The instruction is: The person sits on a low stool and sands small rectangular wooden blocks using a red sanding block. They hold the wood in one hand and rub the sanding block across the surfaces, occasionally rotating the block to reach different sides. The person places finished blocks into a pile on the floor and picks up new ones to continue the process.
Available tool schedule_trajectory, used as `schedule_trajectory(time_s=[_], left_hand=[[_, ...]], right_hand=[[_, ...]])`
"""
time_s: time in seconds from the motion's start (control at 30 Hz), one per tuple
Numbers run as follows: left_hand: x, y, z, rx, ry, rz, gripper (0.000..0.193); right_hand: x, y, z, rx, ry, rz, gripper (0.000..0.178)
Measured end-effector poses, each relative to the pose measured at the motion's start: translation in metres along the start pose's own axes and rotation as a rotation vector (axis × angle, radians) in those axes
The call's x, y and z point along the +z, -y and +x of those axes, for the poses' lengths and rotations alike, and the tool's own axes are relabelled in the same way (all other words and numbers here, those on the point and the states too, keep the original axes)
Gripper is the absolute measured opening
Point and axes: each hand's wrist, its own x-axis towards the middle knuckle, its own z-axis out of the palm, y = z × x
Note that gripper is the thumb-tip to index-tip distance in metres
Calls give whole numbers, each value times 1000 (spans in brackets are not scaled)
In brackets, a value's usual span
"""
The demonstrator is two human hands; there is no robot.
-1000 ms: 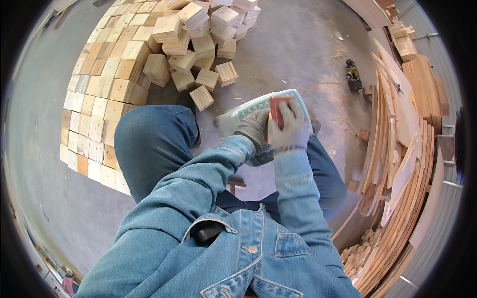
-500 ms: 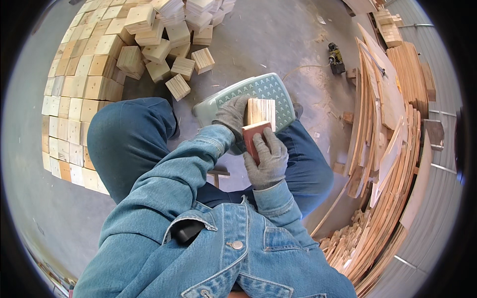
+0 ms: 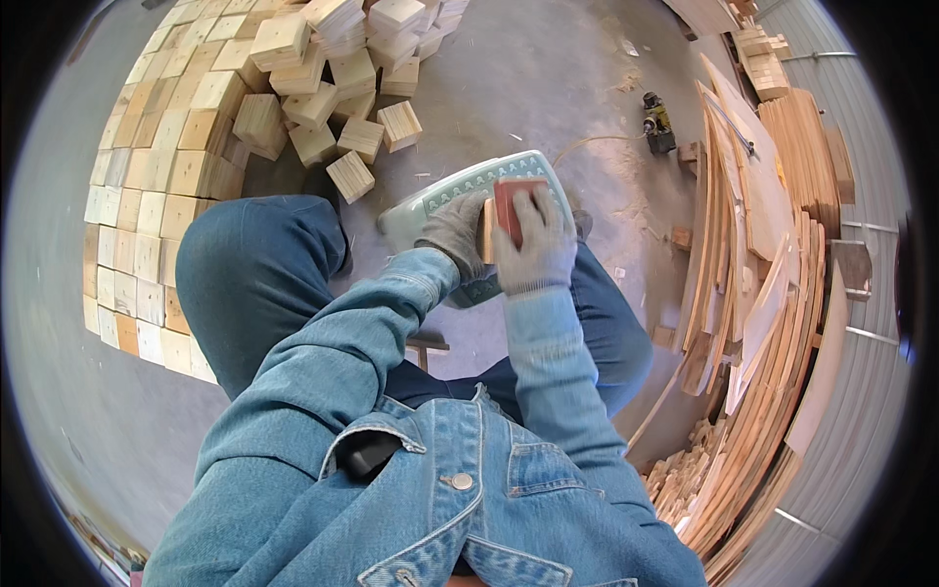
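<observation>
My left hand (image 3: 456,233), in a grey knit glove, is closed on the left side of a light wooden block (image 3: 487,232). The block rests on a pale green plastic stool (image 3: 440,199) with a studded top, between my knees. Over the block's face lies a reddish-brown sanding block (image 3: 515,207), gripped by my gloved right hand (image 3: 538,245). The sanding block and right hand hide most of the wooden block. My right hand is slightly smeared by motion.
Stacked wooden blocks (image 3: 147,210) form a wall at the left, with several loose blocks (image 3: 360,138) beside it. A cordless drill (image 3: 658,123) lies on the floor at the far right. Long wooden strips (image 3: 773,333) and a heap of offcuts (image 3: 685,472) line the right side.
My right hand has pushed the sanding block forward, away from me, across the wooden block, covering more of it. My left hand has stayed almost in place.
</observation>
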Motion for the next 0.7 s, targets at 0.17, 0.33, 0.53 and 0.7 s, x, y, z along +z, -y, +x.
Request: schedule_trajectory(time_s=[0.17, 0.33, 0.53, 0.7], left_hand=[[8, 2, -2, 52, -52, -36, 80], [7, 5, -2, 44, -30, -67, 82], [-6, -18, 1, -85, 111, 30, 113], [0, -9, 1, -27, 17, 33, 100]], right_hand=[[-28, 4, -94, -83, -5, 64, 65], [-19, -2, -71, -108, -53, 48, 60], [18, -33, 50, 66, -41, -68, 53], [9, -28, 30, 27, -36, -50, 59]])
